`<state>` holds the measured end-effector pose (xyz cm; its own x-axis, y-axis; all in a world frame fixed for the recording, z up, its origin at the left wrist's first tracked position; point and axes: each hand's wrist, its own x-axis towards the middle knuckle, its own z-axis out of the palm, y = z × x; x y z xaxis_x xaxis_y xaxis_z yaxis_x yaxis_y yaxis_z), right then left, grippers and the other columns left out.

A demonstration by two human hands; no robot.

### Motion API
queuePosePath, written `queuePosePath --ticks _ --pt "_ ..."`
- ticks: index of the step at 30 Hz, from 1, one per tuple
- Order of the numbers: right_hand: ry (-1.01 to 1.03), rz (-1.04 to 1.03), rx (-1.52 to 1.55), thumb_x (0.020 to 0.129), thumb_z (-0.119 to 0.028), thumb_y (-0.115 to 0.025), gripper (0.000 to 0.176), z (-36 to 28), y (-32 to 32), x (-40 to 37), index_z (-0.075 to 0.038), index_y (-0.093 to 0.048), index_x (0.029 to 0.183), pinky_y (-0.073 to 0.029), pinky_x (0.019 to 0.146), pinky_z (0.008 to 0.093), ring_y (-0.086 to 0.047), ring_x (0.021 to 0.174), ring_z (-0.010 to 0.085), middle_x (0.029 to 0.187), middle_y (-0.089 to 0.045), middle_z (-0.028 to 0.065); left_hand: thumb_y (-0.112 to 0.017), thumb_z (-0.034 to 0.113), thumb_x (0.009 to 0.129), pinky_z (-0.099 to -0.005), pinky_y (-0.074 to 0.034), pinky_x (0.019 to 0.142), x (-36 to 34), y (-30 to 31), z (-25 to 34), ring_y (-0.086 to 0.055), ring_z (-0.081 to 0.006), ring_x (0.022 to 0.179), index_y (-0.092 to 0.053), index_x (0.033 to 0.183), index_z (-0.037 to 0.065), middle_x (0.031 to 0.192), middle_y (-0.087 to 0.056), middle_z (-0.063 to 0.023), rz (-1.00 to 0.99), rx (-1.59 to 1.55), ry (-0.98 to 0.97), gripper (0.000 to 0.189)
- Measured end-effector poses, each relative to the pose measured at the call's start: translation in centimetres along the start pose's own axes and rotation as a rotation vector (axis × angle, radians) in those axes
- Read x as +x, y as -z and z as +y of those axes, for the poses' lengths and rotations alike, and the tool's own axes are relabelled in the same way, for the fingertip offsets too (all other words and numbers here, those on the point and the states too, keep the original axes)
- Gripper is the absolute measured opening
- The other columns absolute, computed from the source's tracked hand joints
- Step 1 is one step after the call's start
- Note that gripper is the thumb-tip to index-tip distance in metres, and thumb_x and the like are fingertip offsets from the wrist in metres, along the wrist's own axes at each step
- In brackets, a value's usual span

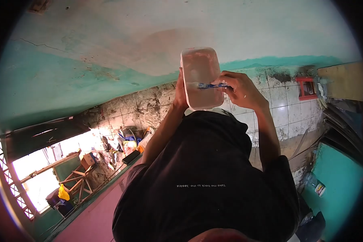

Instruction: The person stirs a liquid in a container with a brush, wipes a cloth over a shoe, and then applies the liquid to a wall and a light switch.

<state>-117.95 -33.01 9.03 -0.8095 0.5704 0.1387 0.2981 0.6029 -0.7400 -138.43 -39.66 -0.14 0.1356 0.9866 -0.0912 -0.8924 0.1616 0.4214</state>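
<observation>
A white rectangular plastic tub with pinkish smears inside is held up in front of my body, its open side facing me. My left hand grips the tub along its left side, with most of the fingers hidden behind it. My right hand is closed around a small blue brush at the tub's right edge. The brush's light tip reaches into the tub, over the pale material there. Light specks show on the back of my right hand.
Beyond the tub is a white and turquoise painted wall above stained tiles. At the left are a bright window opening, a cardboard box and a yellow bag. A clear plastic bottle and dark curved sheets are at the right.
</observation>
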Motion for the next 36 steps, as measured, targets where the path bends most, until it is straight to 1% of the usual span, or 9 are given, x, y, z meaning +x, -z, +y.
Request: queuePosePath --ticks 1,4,7,10,17,19,22,31,36 --pt "0.033 0.037 0.015 0.08 0.007 -0.066 0.028 0.4 0.4 -0.4 -0.005 -0.065 0.105 -0.053 0.059 0.0346 -0.065 0.072 0.0266 0.092 -0.062 0.0097 -0.029 0.059 0.101 -0.0461 -0.049 0.1 0.3 -0.2 -0.4 -0.056 -0.0275 0.118 -0.04 0.141 0.009 0.132 -0.052 -0.013 0.002 -0.014 0.01 0.065" --pt "0.023 0.019 0.028 0.08 0.006 -0.067 0.029 0.9 1.5 -1.6 -0.006 -0.066 0.106 -0.051 0.058 0.0347 -0.063 0.07 0.0261 0.089 -0.06 0.0095 -0.028 0.061 0.1 -0.0477 -0.048 0.1 1.2 0.7 -2.1 -0.054 -0.0299 0.12 -0.037 0.143 0.01 0.135 -0.05 -0.0134 0.078 0.078 -0.015 0.068" --pt "-0.03 -0.006 0.002 0.079 0.006 -0.068 0.026 1.4 1.8 -2.6 -0.005 -0.065 0.103 -0.051 0.059 0.0354 -0.063 0.07 0.0263 0.089 -0.061 0.0092 -0.032 0.057 0.101 -0.0459 -0.049 0.099 1.3 0.9 -2.9 -0.056 -0.0265 0.117 -0.042 0.139 0.009 0.131 -0.054 -0.0115 0.105 0.049 -0.006 0.061" --pt "-0.011 0.035 -0.043 0.079 0.004 -0.07 0.023 1.8 1.2 -3.1 -0.005 -0.064 0.098 -0.05 0.061 0.0363 -0.064 0.071 0.027 0.088 -0.06 0.0092 -0.033 0.057 0.101 -0.0454 -0.05 0.098 1.1 0.4 -2.9 -0.056 -0.0263 0.117 -0.043 0.138 0.009 0.13 -0.054 -0.011 0.176 0.029 0.014 0.061" --pt "-0.035 0.019 0.059 0.078 0.002 -0.071 0.022 2.7 1.5 -3.4 -0.005 -0.061 0.096 -0.05 0.064 0.0377 -0.064 0.076 0.0289 0.088 -0.06 0.0101 -0.033 0.058 0.101 -0.0481 -0.049 0.1 0.2 -0.5 -2.5 -0.054 -0.0284 0.119 -0.041 0.14 0.009 0.134 -0.052 -0.0122 0.186 0.006 -0.022 0.063" --pt "-0.031 0.028 0.01 0.079 -0.005 -0.072 0.02 2.8 1.5 -3.3 -0.007 -0.06 0.095 -0.049 0.064 0.0389 -0.064 0.076 0.0288 0.088 -0.06 0.0079 -0.034 0.057 0.1 -0.0498 -0.048 0.101 -0.1 -0.4 -2.6 -0.052 -0.0293 0.122 -0.039 0.142 0.009 0.136 -0.05 -0.013 0.225 0.073 -0.022 0.064" --pt "-0.043 -0.012 -0.023 0.077 0.004 -0.072 0.023 2.6 1.9 -3.1 -0.005 -0.063 0.095 -0.05 0.064 0.0369 -0.065 0.077 0.0291 0.089 -0.059 0.0099 -0.036 0.057 0.1 -0.0503 -0.047 0.101 -0.4 -0.9 -2.8 -0.051 -0.0294 0.124 -0.038 0.143 0.008 0.137 -0.05 -0.0134 0.238 0.083 -0.012 0.065" --pt "0.058 0.028 0.08 0.077 0.003 -0.072 0.021 2.9 0.9 -2.2 -0.003 -0.063 0.095 -0.05 0.063 0.0353 -0.064 0.073 0.0284 0.086 -0.058 0.0103 -0.04 0.052 0.101 -0.0452 -0.05 0.099 -1.4 -0.2 -2.4 -0.055 -0.0269 0.12 -0.04 0.141 0.007 0.133 -0.053 -0.0129 0.31 0.073 -0.038 0.06" --pt "0.025 0.02 0.174 0.076 0.006 -0.07 0.019 3.1 0.0 -2.3 -0.001 -0.063 0.093 -0.049 0.062 0.0334 -0.063 0.071 0.0263 0.082 -0.057 0.01 -0.039 0.053 0.101 -0.0438 -0.053 0.096 -2.0 -0.9 -2.7 -0.058 -0.0265 0.115 -0.041 0.14 0.006 0.131 -0.054 -0.0138 0.375 0.135 -0.041 0.061"
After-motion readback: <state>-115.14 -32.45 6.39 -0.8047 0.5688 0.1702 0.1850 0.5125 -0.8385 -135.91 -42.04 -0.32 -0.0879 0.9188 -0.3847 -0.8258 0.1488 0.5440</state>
